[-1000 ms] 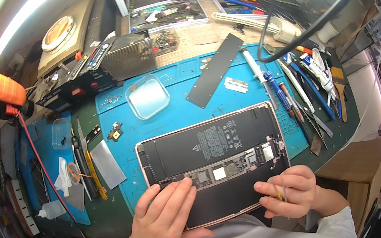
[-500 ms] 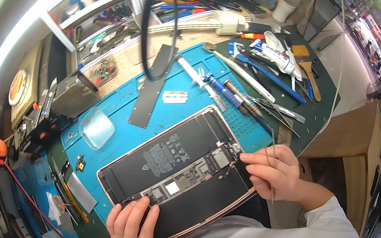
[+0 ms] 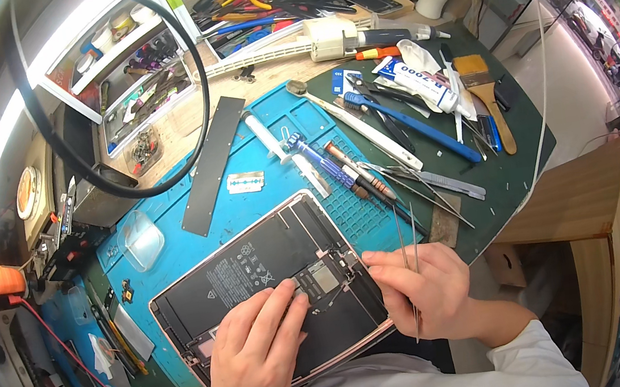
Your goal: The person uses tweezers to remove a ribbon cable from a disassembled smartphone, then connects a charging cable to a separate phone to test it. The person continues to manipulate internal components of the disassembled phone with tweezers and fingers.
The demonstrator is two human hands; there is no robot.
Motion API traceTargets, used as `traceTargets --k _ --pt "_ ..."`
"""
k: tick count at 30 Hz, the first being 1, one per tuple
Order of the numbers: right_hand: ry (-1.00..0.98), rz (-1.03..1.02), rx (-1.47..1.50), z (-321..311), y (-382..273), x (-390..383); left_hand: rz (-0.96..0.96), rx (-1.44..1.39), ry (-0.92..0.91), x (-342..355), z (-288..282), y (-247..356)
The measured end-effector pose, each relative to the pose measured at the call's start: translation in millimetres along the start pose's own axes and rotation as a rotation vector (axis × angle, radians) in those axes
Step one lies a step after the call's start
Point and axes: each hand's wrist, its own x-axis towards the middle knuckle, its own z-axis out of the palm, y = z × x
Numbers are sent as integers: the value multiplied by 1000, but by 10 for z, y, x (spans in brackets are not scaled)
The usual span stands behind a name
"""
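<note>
Opened tablet (image 3: pixel 275 285) lies back-up on the blue mat (image 3: pixel 274 167), long axis running from lower left up to upper right, tilted against the bench edge; the circuit board (image 3: pixel 322 279) sits mid-body, directly between the two hands. Left hand (image 3: pixel 257 351) lies flat on the lower half of the tablet, fingers spread and pressed down, fingertips (image 3: pixel 291 287) touching the board's left edge (bracing, not pinching anything). Right hand (image 3: pixel 427 292) is curled, fingers closed around a pair of tweezers (image 3: pixel 409 259); the tweezers run near-vertical through the fist, one end poking up past the knuckles, the other showing below the palm; cannot tell whether the tips pinch anything. Board lies just left of the right hand, whose fingertips touch the tablet's right rim; left hand is the nearer one, already on it. Both forearms enter from the lower edge, right sleeve white. Screwdrivers (image 3: pixel 338 166) and a brush (image 3: pixel 491 101) lie up-right of the grip, well apart.
</note>
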Motion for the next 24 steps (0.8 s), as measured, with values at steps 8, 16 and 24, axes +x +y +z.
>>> traceTargets --k 8,16,24 --pt "-11 -8 44 -7 30 0 -10 80 -32 73 27 43" --pt "-22 3 40 -26 21 21 -14 86 -39 75 39 46" --pt "-18 24 38 -16 9 21 -9 76 -39 65 50 29"
